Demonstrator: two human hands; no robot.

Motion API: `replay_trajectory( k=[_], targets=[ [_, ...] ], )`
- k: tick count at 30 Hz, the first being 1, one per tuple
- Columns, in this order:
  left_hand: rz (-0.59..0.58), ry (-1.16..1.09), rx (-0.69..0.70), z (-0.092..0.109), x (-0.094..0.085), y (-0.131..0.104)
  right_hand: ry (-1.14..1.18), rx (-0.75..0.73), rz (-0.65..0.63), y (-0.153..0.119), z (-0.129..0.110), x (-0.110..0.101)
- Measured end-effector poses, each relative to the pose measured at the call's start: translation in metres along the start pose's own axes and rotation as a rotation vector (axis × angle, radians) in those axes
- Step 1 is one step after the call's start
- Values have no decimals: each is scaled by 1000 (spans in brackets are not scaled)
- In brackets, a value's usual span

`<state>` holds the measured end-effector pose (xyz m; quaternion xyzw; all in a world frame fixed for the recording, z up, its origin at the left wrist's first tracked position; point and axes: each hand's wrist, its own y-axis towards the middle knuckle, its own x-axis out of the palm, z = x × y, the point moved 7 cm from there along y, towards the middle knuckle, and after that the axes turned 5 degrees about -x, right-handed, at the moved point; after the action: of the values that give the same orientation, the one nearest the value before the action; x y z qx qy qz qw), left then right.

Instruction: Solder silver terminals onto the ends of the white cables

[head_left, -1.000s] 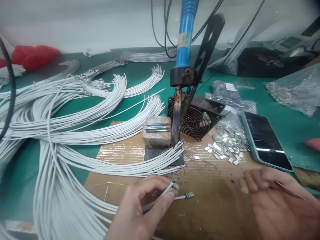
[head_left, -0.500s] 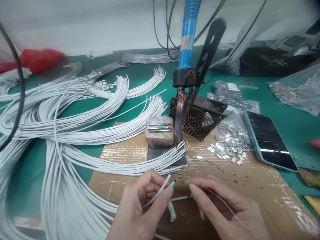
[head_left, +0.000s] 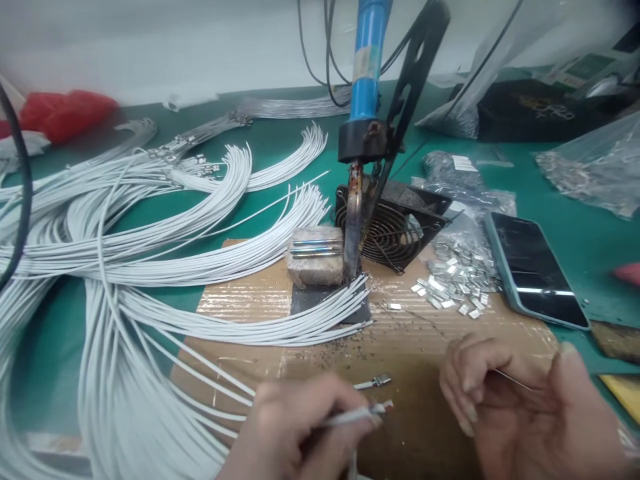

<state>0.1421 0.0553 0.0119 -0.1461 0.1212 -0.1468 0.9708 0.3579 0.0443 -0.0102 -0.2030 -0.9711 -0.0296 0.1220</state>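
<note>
My left hand [head_left: 295,433] sits at the bottom centre and pinches a white wire [head_left: 353,415] whose bare tip points right. A second wire end with a metal terminal [head_left: 376,381] lies on the cardboard [head_left: 410,347] just above it. My right hand [head_left: 530,413] is at the lower right, fingers curled around a thin strand of solder wire [head_left: 515,381]. Behind the hands, a blue-handled soldering iron [head_left: 363,100] hangs tip-down in a black stand over a small block [head_left: 315,257] and a row of white wire ends [head_left: 320,320].
Big bundles of white wires [head_left: 125,253] cover the green mat on the left. A small black fan [head_left: 395,230], a pile of metal terminals [head_left: 457,280], a phone [head_left: 530,270] and plastic bags [head_left: 595,173] lie to the right. A red bag [head_left: 60,113] is far left.
My left hand has dropped lower and turned its wire to point right. My right hand has drawn back to the right, away from the terminal wire, keeping the solder strand.
</note>
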Motion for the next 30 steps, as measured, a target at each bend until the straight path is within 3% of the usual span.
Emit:
replay_trajectory(
  k=[3,5,9,12,20,26,30],
  targets=[
    [-53,-296,-324,-23,1,4,-165,-16,-32,-10,6,1],
    [-50,-419,-392,-27,2,6,-315,-12,-80,-17,10,9],
    [-36,-472,-312,-21,2,8,-378,-9,-225,-25,14,41],
    [-29,-520,-289,-17,3,8,-286,29,-158,-25,14,53],
    [-10,-488,-234,-12,2,10,-277,40,-293,-26,14,63],
    [-17,-456,-254,-16,1,10,-309,30,-144,-18,3,62],
    [-16,-426,-244,-17,1,12,-274,126,-165,-17,5,62]
  ],
)
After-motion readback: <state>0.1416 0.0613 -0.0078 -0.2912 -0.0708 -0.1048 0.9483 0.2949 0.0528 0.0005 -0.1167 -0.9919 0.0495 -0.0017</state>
